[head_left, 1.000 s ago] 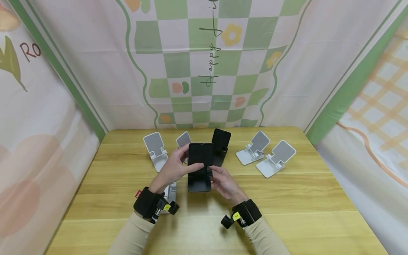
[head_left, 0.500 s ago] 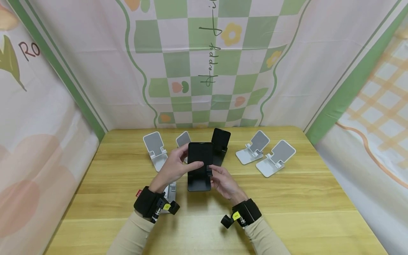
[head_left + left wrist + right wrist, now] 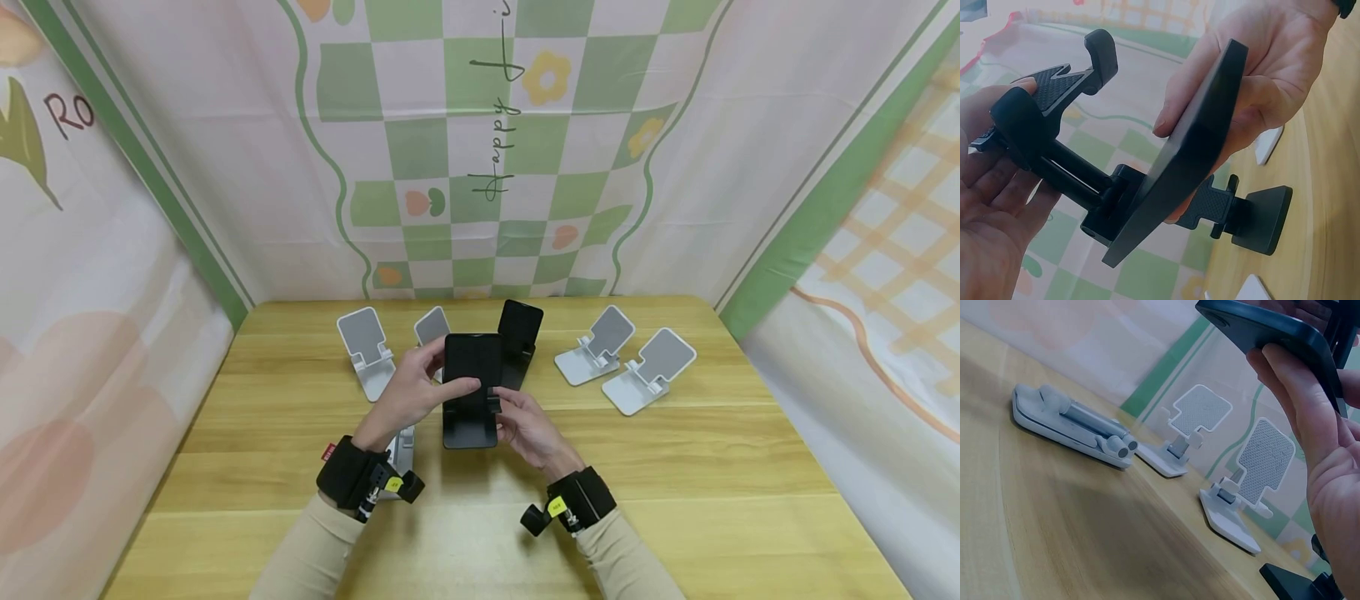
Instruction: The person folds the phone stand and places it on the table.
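Note:
Above the middle of the table, both hands hold a black phone stand [image 3: 471, 425] that is partly unfolded. The left hand [image 3: 408, 387] grips its padded upper plate [image 3: 1054, 94], thumb across the front. Around the thick base [image 3: 1191, 150], the right hand [image 3: 534, 435] curls its fingers, as the left wrist view shows. Two hinged arms [image 3: 1072, 172] join plate and base. Partly behind the left wrist lies a folded white phone stand [image 3: 1072, 425]. Just behind the held stand, another black phone stand [image 3: 520, 333] stands unfolded.
Unfolded white phone stands stand along the back: one at left [image 3: 365, 350], one partly hidden by the left hand [image 3: 431, 325], and two at right, an inner stand [image 3: 600, 346] and an outer stand [image 3: 652, 371]. Printed cloth [image 3: 480, 167] hangs behind the wooden table [image 3: 712, 500].

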Available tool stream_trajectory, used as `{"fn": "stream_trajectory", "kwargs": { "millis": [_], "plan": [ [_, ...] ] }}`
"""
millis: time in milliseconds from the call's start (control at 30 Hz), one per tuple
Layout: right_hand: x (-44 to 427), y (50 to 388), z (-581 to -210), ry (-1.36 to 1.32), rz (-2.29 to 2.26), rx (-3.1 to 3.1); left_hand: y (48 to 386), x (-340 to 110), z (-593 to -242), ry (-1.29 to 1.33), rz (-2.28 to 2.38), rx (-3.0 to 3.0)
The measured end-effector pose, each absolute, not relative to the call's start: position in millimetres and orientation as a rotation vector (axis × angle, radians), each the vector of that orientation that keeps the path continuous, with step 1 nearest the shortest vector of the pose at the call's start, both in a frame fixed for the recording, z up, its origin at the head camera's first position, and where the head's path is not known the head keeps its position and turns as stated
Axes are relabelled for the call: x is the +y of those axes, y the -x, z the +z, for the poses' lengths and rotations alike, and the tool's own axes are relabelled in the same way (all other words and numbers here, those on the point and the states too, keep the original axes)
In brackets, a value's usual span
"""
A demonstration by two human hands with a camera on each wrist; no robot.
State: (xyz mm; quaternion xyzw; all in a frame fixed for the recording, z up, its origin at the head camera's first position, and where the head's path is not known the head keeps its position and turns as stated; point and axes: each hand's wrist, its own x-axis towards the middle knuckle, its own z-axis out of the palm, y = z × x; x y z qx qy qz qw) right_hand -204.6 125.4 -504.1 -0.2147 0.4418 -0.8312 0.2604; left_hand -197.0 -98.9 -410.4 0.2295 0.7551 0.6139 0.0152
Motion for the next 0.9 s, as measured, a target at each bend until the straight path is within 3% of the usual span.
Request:
{"fn": "stream_trajectory", "kwargs": {
  "millis": [900],
  "plan": [
    [122.5, 203.8, -503.4, 0.568, -2.230, 1.199, 201.1, -94.3, -417.0, -0.774, 2.009, 2.433]
  ]
}}
